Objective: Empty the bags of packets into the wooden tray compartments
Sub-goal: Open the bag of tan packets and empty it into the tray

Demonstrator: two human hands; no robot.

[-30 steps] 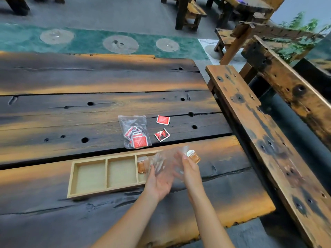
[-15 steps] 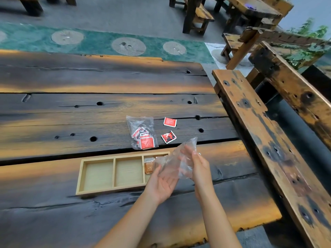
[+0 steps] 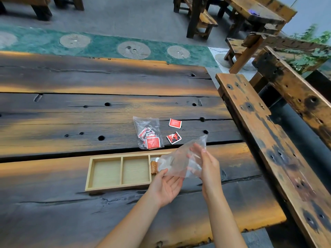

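Note:
A light wooden tray [image 3: 105, 158] with three compartments lies on the dark table. Its left and middle compartments hold nothing; brown packets [image 3: 154, 166] show in the right one, partly hidden. Over that right end I hold a clear plastic bag [image 3: 180, 161] that looks empty. My right hand [image 3: 208, 165] pinches the bag's right side. My left hand [image 3: 165, 185] is palm up under its lower edge, thumb on the plastic. Behind the tray lies a second clear bag [image 3: 149, 133] with several red packets inside. Two loose red packets [image 3: 175, 123] [image 3: 173, 138] lie just to its right.
The table [image 3: 71, 111] is made of wide charred planks with holes and cracks. A wooden bench [image 3: 265, 133] runs along the right edge, close to my right arm. More benches and tables [image 3: 200, 17] stand further back, past a green strip of floor.
The bag has been lifted and turned over the tray's right compartment; the brown packet seen near my right fingers a second ago is gone from the bag. The view has shifted slightly.

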